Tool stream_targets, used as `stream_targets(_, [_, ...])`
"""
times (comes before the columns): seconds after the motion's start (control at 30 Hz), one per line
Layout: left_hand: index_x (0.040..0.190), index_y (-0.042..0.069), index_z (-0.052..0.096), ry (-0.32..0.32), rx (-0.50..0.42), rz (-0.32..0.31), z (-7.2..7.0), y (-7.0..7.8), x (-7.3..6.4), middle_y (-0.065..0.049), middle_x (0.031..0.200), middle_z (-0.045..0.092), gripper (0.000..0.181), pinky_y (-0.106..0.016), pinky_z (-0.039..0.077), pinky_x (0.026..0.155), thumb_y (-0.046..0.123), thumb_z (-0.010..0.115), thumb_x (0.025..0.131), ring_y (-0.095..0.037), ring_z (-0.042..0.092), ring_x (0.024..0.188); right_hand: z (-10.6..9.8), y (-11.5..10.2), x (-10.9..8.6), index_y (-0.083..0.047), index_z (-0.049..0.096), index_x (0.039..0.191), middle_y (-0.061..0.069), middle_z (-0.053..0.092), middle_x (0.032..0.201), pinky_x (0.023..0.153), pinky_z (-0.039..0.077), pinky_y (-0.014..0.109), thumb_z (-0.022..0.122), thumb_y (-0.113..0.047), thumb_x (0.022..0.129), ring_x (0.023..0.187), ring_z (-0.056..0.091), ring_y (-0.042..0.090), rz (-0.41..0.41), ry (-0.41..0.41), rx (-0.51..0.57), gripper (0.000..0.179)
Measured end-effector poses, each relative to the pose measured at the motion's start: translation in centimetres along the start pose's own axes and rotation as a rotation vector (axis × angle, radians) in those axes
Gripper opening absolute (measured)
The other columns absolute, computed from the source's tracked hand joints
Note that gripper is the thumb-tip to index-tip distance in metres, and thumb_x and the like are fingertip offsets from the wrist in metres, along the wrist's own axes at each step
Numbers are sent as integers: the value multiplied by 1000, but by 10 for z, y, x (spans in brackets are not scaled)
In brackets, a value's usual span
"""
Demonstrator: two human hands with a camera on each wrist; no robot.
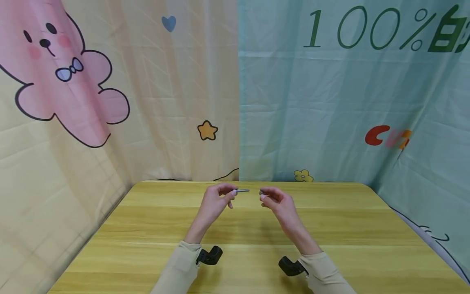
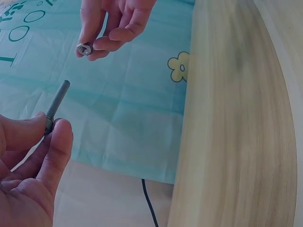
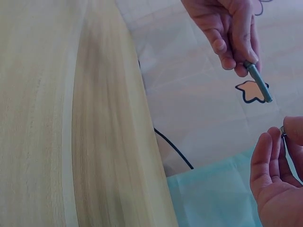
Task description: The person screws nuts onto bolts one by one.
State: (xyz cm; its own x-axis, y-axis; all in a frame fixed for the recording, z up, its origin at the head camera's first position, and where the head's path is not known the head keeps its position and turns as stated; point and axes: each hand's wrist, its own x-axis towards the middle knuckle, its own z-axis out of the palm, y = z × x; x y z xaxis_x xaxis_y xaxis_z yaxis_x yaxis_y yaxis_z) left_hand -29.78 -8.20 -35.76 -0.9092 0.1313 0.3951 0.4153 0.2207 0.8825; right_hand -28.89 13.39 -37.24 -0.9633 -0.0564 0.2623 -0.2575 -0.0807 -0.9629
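My left hand (image 1: pixel 217 201) pinches a grey metal bolt (image 2: pixel 57 101) by its head end, between thumb and fingers. The threaded shank sticks out toward the right hand. Between the thumb and fingertips of my right hand (image 1: pixel 280 204) is a small metal nut (image 2: pixel 84 48), its hole facing the bolt in the left wrist view. Bolt and nut are apart, with a short gap between them. Both hands are raised above the far part of the table. Fingers mostly cover the bolt's head, and in the right wrist view only an edge of the nut shows.
Below the hands lies a wood-grain table (image 1: pixel 235 232). Printed curtains, one cream (image 1: pixel 176 90) and one light green (image 1: pixel 293 98), hang behind its far edge. A black camera is strapped to each wrist over a beige sleeve (image 1: pixel 180 267).
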Motion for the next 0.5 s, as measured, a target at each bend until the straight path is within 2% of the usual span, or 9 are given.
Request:
stream_targets(0.2, [103, -1, 72, 15, -12, -1, 0, 1, 0, -9, 83, 65, 13, -24, 55, 52, 4, 67, 93, -21, 59, 56, 6, 1, 1, 5, 63, 117, 12, 66, 108, 83, 58, 31, 64, 3, 93, 91, 64, 19, 8, 5, 6, 25])
stream_targets(0.4, [105, -4, 71, 16, -33, 2, 0, 2, 1, -8, 82, 64, 15, -24, 53, 50, 2, 68, 92, -35, 60, 58, 10, 0, 2, 4, 64, 117, 13, 66, 109, 85, 57, 33, 64, 1, 94, 93, 64, 20, 7, 6, -14, 24])
stream_targets(0.5, [104, -3, 71, 7, -30, 11, -1, 2, 1, -8, 83, 65, 14, -24, 53, 51, 1, 67, 92, -34, 60, 58, 11, -2, 3, 4, 64, 118, 13, 66, 110, 86, 57, 34, 64, 0, 94, 94, 64, 20, 10, 1, -27, 24])
